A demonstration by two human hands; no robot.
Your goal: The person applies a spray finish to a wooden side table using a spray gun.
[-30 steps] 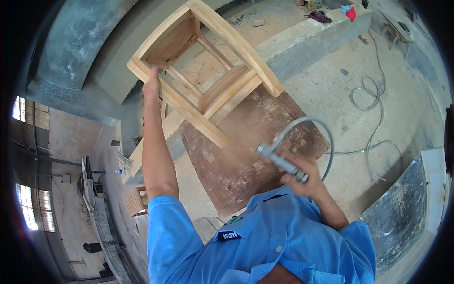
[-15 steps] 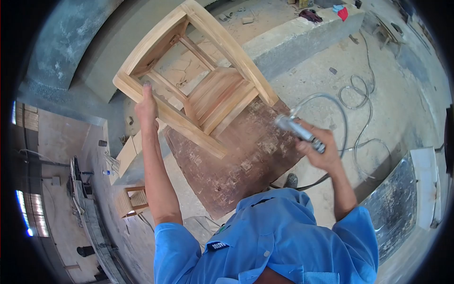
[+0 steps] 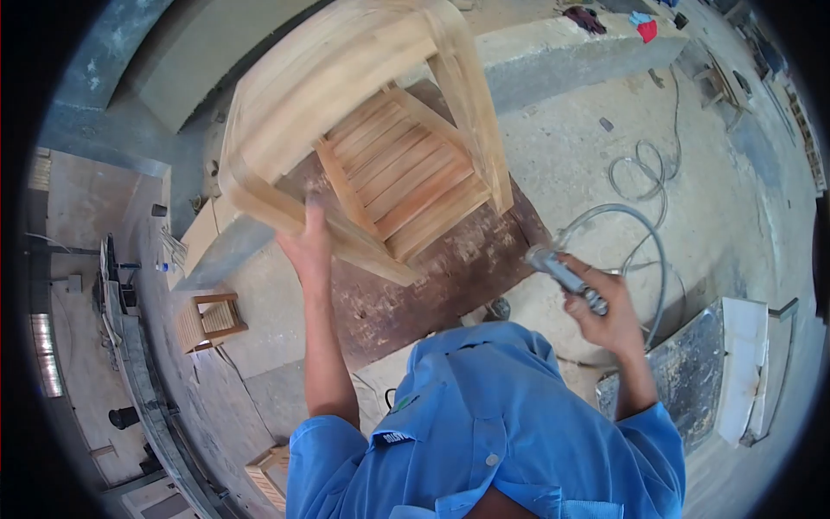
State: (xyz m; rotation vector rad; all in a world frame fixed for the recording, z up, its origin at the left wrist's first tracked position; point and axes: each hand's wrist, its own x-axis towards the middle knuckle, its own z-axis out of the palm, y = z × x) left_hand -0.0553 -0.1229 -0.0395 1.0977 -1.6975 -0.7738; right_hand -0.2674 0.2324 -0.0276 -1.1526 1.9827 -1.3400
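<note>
A pale wooden chair (image 3: 411, 173) with a slatted seat is tilted over a stained brown board (image 3: 380, 316). My left hand (image 3: 309, 246) is closed around a wooden rail of the chair at its near left side. In my right hand (image 3: 605, 307) is a silver metal spray gun (image 3: 562, 272), its head pointing left toward the chair but apart from it. A hose (image 3: 635, 210) curves away from the gun. Whether the chair touches the board is hard to tell.
A low concrete ledge (image 3: 562, 65) runs behind the chair, with a red cloth (image 3: 647, 32) on it. Loops of hose lie on the floor at right. A small slatted wooden piece (image 3: 207, 322) stands at left, and a dark flat panel (image 3: 692, 381) at right.
The chair has turned and tipped, so its broad curved top piece now faces me. My left hand has moved right and lower with it. The spray gun has shifted slightly right and down.
</note>
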